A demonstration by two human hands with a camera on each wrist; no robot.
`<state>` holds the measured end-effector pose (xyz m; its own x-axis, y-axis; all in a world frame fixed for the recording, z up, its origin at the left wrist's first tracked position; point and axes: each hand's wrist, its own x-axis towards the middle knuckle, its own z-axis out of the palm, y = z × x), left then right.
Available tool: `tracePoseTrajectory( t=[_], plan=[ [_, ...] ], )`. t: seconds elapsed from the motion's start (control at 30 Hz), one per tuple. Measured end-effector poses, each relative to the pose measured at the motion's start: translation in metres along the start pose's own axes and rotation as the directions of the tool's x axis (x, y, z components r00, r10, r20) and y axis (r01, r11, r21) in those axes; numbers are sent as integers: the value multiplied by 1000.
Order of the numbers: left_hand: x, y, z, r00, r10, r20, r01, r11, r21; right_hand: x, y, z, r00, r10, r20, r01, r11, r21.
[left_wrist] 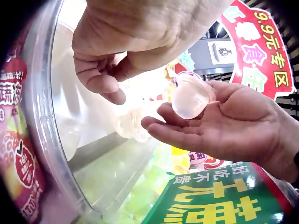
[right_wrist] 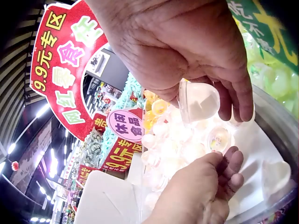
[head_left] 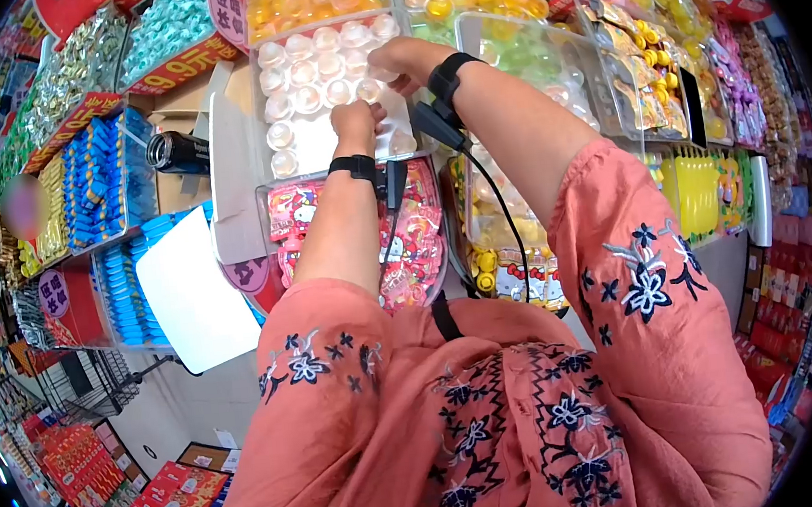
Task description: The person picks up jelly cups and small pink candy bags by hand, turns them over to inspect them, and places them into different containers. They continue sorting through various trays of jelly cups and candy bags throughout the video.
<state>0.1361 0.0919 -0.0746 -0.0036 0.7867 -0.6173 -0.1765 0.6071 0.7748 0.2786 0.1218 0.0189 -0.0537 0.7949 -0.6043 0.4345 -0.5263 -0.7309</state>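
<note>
Right hand (right_wrist: pixel 175 46) above the bin, we hold a clear, domed jelly cup (right_wrist: pixel 201 100) between thumb and fingers, while our left hand (right_wrist: pixel 194 184) hangs beside it, fingers loosely bent, nothing seen in them. We would do well to keep the grip light, since the thin shell looks slick and likely to dent. We should mind the raised rim of the clear plastic bin (left_wrist: pixel 46 112), the packed jelly cups (head_left: pixel 303 73) toward its far side, and the cable (head_left: pixel 508 206) trailing from our right wrist; bare white base (head_left: pixel 319 147) nearer us gives room.
</note>
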Motion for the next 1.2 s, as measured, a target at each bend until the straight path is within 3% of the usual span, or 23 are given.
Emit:
tracePoseTrajectory(
  t=[0.57, 0.7, 0.9, 1.0, 1.03, 1.13, 1.17, 1.2],
  plan=[
    [9, -10, -1, 998, 67, 4, -67, 993, 102, 2, 0, -1, 999, 27, 19, -28, 1000, 9],
    [-1, -4, -3, 994, 100, 36, -106, 971, 213, 0, -4, 2, 998, 54, -44, -53, 999, 12],
    [-19, 10, -7, 993, 89, 74, -104, 967, 234, -2, -6, 2, 997, 64, -44, -64, 998, 0],
    [-23, 26, -14, 986, 136, 98, -167, 850, 500, 1, -6, 2, 996, 85, -34, -85, 996, 5],
    [-18, 28, -16, 981, 154, 116, -192, 848, 495, 2, -5, 2, 996, 87, -32, -87, 996, 5],
    [-33, 35, -11, 879, 457, 138, -463, 745, 480, 2, -5, 1, 997, 73, -35, -72, 997, 10],
    [-41, 43, -7, 886, 417, 205, -463, 761, 454, -1, -4, 1, 998, 57, -41, -57, 998, 17],
    [-32, 37, -6, 833, 495, 249, -550, 688, 473, -3, -4, 2, 998, 42, -47, -41, 999, 23]
  ],
)
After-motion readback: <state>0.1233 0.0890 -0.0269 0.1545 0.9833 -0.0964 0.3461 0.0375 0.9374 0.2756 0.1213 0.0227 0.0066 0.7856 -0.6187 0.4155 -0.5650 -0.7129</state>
